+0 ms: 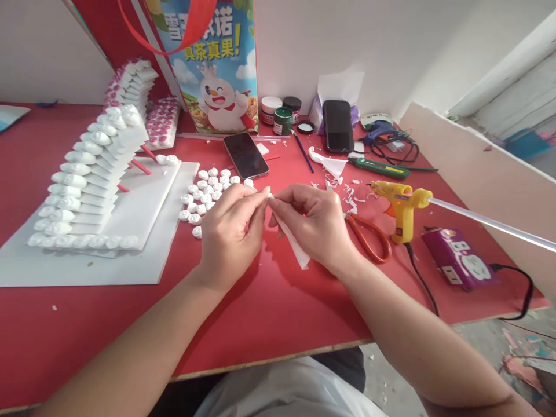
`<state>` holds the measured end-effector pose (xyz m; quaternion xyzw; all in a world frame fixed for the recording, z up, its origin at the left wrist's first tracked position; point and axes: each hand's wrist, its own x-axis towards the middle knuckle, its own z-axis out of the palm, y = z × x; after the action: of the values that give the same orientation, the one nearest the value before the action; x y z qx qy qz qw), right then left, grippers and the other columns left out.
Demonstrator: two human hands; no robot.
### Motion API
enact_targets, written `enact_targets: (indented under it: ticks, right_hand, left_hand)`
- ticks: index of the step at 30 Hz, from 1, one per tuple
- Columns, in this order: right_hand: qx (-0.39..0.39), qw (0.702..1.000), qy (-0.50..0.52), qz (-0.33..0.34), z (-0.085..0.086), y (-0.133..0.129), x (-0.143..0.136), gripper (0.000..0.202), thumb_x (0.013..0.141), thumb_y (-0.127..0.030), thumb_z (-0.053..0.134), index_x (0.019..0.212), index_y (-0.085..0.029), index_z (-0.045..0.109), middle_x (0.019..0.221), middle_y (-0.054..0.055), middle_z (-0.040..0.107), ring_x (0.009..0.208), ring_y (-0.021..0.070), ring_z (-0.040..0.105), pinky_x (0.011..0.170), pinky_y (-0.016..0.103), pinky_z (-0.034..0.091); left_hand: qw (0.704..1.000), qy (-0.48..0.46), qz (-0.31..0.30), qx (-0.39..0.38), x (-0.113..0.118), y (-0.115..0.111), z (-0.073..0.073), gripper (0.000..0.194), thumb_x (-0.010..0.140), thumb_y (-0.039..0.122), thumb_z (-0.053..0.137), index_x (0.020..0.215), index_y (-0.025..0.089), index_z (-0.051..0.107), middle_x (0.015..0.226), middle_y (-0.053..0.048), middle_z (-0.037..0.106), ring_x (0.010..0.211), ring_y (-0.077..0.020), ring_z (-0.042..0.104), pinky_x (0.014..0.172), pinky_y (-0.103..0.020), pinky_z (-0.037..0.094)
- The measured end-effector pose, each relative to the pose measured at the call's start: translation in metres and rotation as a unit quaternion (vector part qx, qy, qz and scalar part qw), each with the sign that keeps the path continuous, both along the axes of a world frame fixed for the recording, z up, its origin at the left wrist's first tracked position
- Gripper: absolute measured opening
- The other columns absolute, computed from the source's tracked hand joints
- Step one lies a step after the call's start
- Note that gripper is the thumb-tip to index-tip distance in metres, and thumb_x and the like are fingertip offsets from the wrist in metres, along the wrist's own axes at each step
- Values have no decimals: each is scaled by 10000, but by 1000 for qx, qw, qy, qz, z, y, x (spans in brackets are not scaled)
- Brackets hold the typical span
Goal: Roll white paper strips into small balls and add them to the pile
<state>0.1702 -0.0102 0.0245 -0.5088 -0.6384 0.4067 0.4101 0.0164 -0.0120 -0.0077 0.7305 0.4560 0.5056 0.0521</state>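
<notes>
My left hand (pixel 234 231) and my right hand (pixel 315 223) meet over the red table, fingertips pinched together. Between them is a white paper strip (pixel 293 234), its top end at the fingertips and its tail hanging below my right hand. The rolled end is mostly covered by my fingers. Just behind my left hand lie several small white rolled paper roses (pixel 204 198). Farther left stands a white stepped model (pixel 98 188) edged with similar white roses, on a white board (pixel 130 269).
To the right are a yellow hot glue gun (pixel 402 202) with a long glue stick, orange-handled scissors (pixel 371 240), a purple power strip (pixel 460 258) and a green-handled tool (pixel 382 168). Behind are a phone (pixel 246 155), paint jars (pixel 283 120), paper scraps and a printed bag (pixel 217 75).
</notes>
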Motion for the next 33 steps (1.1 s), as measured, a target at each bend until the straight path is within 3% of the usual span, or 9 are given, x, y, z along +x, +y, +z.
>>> enact_targets:
  ticks: [6,12,17,19,21,24,26,29,33]
  right_hand:
    - [5,1000,22,5,-1,2,7,208,945,-310,624,786,-179,657,688,17,716,596,145,660,605,269,486]
    - [9,999,32,39,-3,5,9,149,930,-240,618,804,-177,667,723,9,736,638,142,681,665,279,535]
    - [-12,999,33,37,1,4,7,179,924,-260,652,768,-174,673,738,32,752,699,175,726,698,293,566]
    - [-48,998,28,40,5,7,11,212,899,-327,711,757,-170,693,723,45,747,658,185,716,636,287,553]
    - [-137,986,71,62,8,12,18,282,884,-442,735,808,-171,725,723,61,752,643,203,719,589,284,549]
    - [-284,930,203,117,9,22,30,408,952,-554,616,952,-169,752,806,90,782,684,223,747,659,323,601]
    - [-339,892,258,152,8,25,33,412,1008,-498,540,979,-148,755,871,112,790,723,219,758,757,354,621]
    - [-357,879,266,168,5,25,31,343,1008,-388,574,895,-122,759,844,104,768,713,187,733,776,338,620]
    - [-298,908,237,172,4,22,26,290,834,-433,800,798,-147,762,762,19,671,647,124,613,725,310,607]
  left_hand:
    - [998,-14,-55,-14,0,0,2,231,1018,224,543,1119,219,751,936,-59,706,907,-182,669,860,-335,544]
    - [974,-126,-123,-145,-3,0,7,183,996,261,610,1030,223,786,882,-27,697,730,-134,663,725,-276,569]
    - [983,-101,-111,-110,-3,-2,5,198,1000,235,599,1011,215,796,797,-10,678,701,-126,644,706,-258,549]
    - [987,-78,-101,-99,-4,-2,6,197,997,204,595,1016,211,790,797,-13,672,702,-124,624,704,-254,527]
    - [989,-69,-90,-96,-5,-1,7,187,994,196,596,1023,204,781,810,-14,675,707,-125,609,708,-255,514]
    - [987,-80,-93,-101,-8,1,7,170,991,203,602,1023,193,768,841,-16,690,722,-128,615,717,-258,515]
    - [987,-84,-98,-97,-9,3,7,159,984,204,611,1019,193,766,864,-19,709,773,-142,643,745,-262,527]
    - [988,-76,-98,-95,-10,4,6,152,979,198,619,1013,187,767,880,-29,722,832,-154,666,762,-258,535]
    - [986,-80,-103,-105,-9,3,6,173,982,168,600,1021,180,768,836,-22,684,740,-125,616,709,-243,510]
